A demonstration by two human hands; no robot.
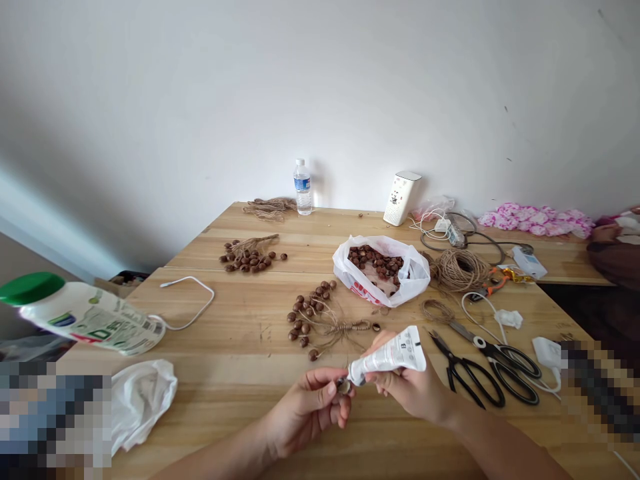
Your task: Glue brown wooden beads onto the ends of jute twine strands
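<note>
Between its thumb and fingers my left hand (315, 403) pinches a small brown nut shell (343, 386), its pale hollow side showing. My right hand (413, 387) grips a white squeeze tube (390, 355) of what looks like glue. The tube tilts down to the left, and its nozzle end is right at the shell; whether they touch I cannot tell. Just beyond my hands lies a bundle of twine strings (345, 327) with brown nuts (305, 310) on their ends. A white plastic bag (417, 280) holding many brown shells (373, 260) stands open behind it.
Black scissors (467, 373), larger scissors (510, 367) and a twine coil (463, 270) lie at right among cables. Another nut bundle (250, 257) is at back left. A water bottle (303, 187) and white box (403, 198) stand by the wall. A green-capped bottle (100, 317) is at left.
</note>
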